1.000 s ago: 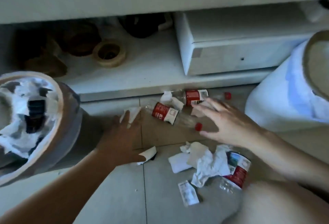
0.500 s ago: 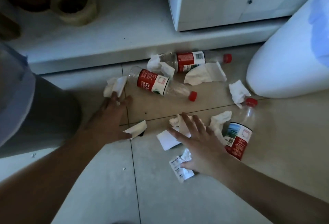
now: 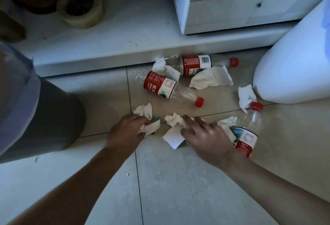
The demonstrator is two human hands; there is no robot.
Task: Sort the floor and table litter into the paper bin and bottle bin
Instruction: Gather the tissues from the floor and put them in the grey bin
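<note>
Litter lies scattered over the tiled floor [image 3: 178,180] below me, between a grey bin [image 3: 53,117] on my left and a white bin [image 3: 289,67] on my right. My left hand [image 3: 126,131] is down on the tiles with its grip closed around a crumpled paper scrap [image 3: 150,128], and another paper wad [image 3: 143,110] sits just beyond its knuckles. My right hand [image 3: 205,139] is flat and spread, grip apart, fingers resting over a white tissue clump [image 3: 174,119] and a flat white slip [image 3: 174,138] that pokes out from under my thumb. Just right of that hand, a plastic bottle [image 3: 248,131] with a red cap and red label lies on the floor, touching more tissue [image 3: 227,123]. Farther off, a second bottle [image 3: 167,89] lies at an angle, cap toward the right. A third bottle [image 3: 200,64] rests against the edge of a low white shelf [image 3: 125,33]. Between those two bottles there are two more crumpled tissues, and one small tissue [image 3: 246,96] sits beside the white bin's base.
</note>
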